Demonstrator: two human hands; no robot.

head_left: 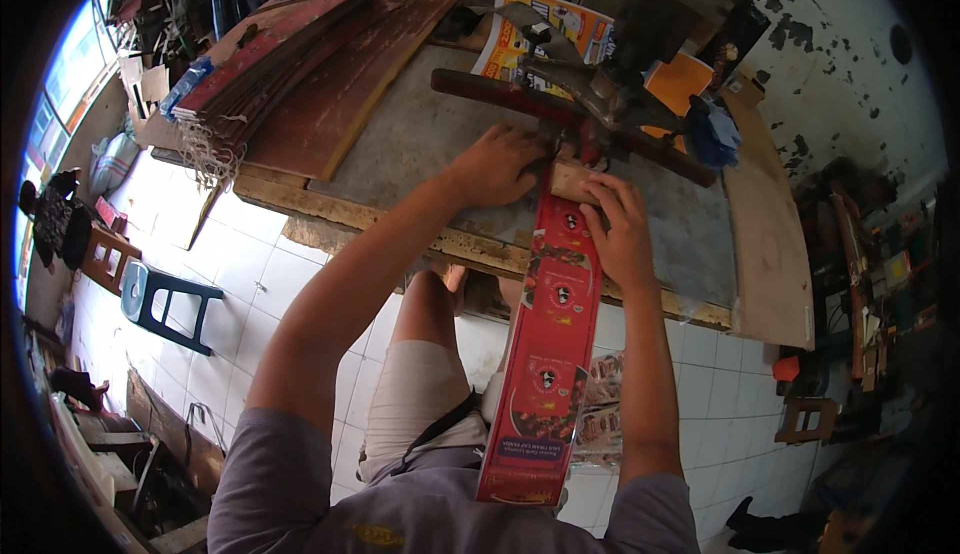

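A long red strip of printed packaging [556, 354] runs from the worktable down over my lap, its far end under a dark metal machine [600, 94] with a long reddish-brown bar. My right hand [620, 224] grips a small tan wooden block [572, 182] at the strip's far end, fingers over its right side. To the left of the strip, my left hand [497, 166] lies on the grey tabletop [390, 144] close to the machine, fingers stretched toward its base. Those fingertips are partly hard to make out.
Stacked reddish boards [270, 49] lie at the table's left. Behind the machine is a yellow printed sheet [550, 29]; a blue cloth [715, 134] sits on the right. A dark stool [170, 304] lies on the tiled floor. Clear-wrapped packs [600, 414] show beside the strip.
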